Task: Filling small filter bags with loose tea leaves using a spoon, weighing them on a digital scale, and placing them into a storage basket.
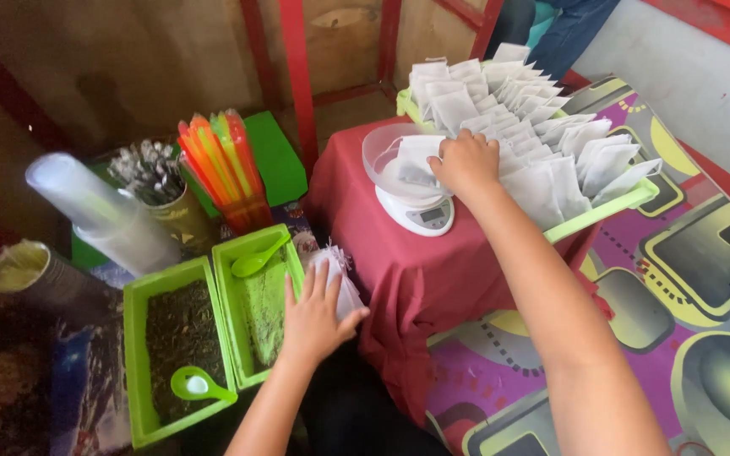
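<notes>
Head view, looking down; we log two bare hands at work, well apart from each other. Our right hand (466, 162) lies palm down with fingers curled on a thin white paper sachet (416, 162), flat, roughly rectangular and matte. The sachet rests in the clear plastic bowl (379, 145) of a small white digital kitchen scale (422, 213); its long axis runs about upright in the frame, away from us. Whether the fingers pinch it or only press on it, we cannot tell.

Just beyond and to the right of that hand, a pale green tray (608, 209) holds many similar white sachets (551, 127), overlapping in rows, too many to count. Scale and tray sit on a table draped in soft dark-red cloth (407, 270).

Our left hand (313, 317) lies flat, fingers spread, over a bundle of white sachets in a clear bag (341, 279); its grip is hidden.

Left of it stand two rectangular green plastic tubs: one (228, 262) with fine green powder, one (138, 363) with dark, coarse loose leaf. Each carries one glossy green scoop (257, 260), (194, 385); two scoops in all.

Farther left: a bunch of bright plastic straws (220, 156), a tilted stack of clear cups (103, 215).
</notes>
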